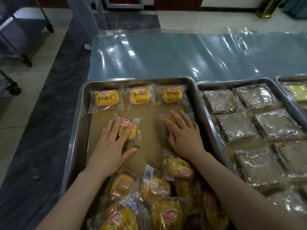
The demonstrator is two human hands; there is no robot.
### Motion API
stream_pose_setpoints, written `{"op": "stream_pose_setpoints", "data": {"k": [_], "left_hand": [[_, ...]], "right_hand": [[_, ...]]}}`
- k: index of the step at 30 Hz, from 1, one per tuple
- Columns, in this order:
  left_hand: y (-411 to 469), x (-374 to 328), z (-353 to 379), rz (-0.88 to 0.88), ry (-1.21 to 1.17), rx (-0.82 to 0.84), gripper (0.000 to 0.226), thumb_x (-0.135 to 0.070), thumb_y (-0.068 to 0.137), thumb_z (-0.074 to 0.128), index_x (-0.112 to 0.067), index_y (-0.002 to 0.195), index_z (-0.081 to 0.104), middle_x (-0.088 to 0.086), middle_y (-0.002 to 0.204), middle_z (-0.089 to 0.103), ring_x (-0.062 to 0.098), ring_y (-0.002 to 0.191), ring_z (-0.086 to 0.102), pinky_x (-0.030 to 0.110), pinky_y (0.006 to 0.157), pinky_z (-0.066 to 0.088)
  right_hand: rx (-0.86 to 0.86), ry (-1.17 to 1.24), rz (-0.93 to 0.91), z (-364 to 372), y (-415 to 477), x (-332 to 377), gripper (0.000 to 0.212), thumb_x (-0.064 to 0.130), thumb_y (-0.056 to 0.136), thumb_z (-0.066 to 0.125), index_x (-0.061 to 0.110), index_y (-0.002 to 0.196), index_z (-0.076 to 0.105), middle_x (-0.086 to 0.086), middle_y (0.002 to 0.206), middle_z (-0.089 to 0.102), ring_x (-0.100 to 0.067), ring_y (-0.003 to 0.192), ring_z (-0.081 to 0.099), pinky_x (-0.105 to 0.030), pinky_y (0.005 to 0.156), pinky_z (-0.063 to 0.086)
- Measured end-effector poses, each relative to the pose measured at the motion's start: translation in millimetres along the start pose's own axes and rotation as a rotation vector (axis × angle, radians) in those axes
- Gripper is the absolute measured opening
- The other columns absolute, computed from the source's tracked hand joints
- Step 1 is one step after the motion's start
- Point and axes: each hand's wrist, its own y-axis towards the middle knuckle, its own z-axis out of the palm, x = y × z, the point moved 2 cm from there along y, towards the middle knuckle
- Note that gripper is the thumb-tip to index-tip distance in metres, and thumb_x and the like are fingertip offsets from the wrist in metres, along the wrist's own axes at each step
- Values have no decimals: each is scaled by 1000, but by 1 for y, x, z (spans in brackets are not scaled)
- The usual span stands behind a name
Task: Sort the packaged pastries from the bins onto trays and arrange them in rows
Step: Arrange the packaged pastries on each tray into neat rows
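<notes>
On the metal tray (78,130), 3 yellow bread packs (139,96) lie in a row at the far edge, long sides running left to right. The left hand (113,145) lies flat, fingers spread, on a pack (132,130) turned sideways, pointing away. The right hand (184,136) presses flat on another pack (164,128). More packs (156,188) are piled near the person.

Both forearms are bare to the frame edge, and the left hand (109,146) and right hand (184,138) wear nothing.

Clear plastic sheet (166,53) lies wrinkled and glossy over the table. A wheeled metal cart (20,35) stands far left on the tiled floor (207,19).
</notes>
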Motion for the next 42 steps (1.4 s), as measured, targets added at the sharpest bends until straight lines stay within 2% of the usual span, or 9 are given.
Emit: {"op": "stream_pose_setpoints", "data": {"k": [6,12,15,18,26,32,35,39,42], "left_hand": [[31,-25,0,-28,-22,35,75,-76,75,9,-51,138,-23,5,148,-32,26,138,-22,39,108,-9],[39,-59,12,-78,-199,-132,75,-68,84,10,-39,139,-31,3,144,-45,20,135,-36,41,111,-14],[32,-52,10,-1,-305,-325,59,-51,96,24,-31,148,5,-1,156,-17,15,143,-16,40,114,-7],[30,-49,11,29,-272,-294,52,-45,96,23,-23,142,36,-2,154,15,17,144,6,47,116,12],[34,-56,20,154,25,-152,56,-52,97,11,-30,148,9,4,157,3,22,144,1,39,112,8],[30,-55,9,163,-99,-1,65,-59,89,11,-38,143,-19,-3,151,-33,11,136,-32,32,113,-12],[6,-46,-10,150,-259,25,65,-60,88,15,-40,146,-8,-8,153,-26,7,139,-24,29,113,-11],[-58,-22,-23,-73,-581,143,65,-72,78,18,-49,139,26,-4,150,33,14,135,34,36,109,31],[-97,-21,-18,-116,-574,277,61,-69,82,26,-51,140,25,-5,153,26,15,138,27,39,111,26]], "right_hand": [[-61,5,-51,-7,26,-19,49,37,94,38,42,142,33,-5,159,9,-31,145,-7,-60,113,3],[-369,50,-3,-10,15,-16,47,28,78,65,25,124,55,-11,133,48,-29,129,29,-56,101,28],[-330,50,-10,-11,17,-17,49,40,80,62,27,127,51,-9,134,47,-27,127,32,-51,98,27],[-301,53,-20,-10,17,-17,53,43,81,64,27,129,52,-9,135,48,-29,128,36,-52,100,29],[-310,96,18,-10,16,-17,49,47,81,58,22,123,59,-6,130,53,-27,125,42,-46,97,32],[-212,100,32,-21,12,-12,51,45,86,60,19,129,54,-6,138,47,-28,132,36,-49,104,28],[-281,235,76,-36,-2,-1,41,41,88,58,22,125,54,-2,134,48,-22,125,40,-42,101,31],[47,627,242,-38,-47,5,38,48,89,56,29,121,56,11,110,59,-4,94,57,-21,74,46],[337,553,198,-42,-82,3,55,51,81,65,30,131,51,9,120,57,-4,99,53,-21,80,43]]}}
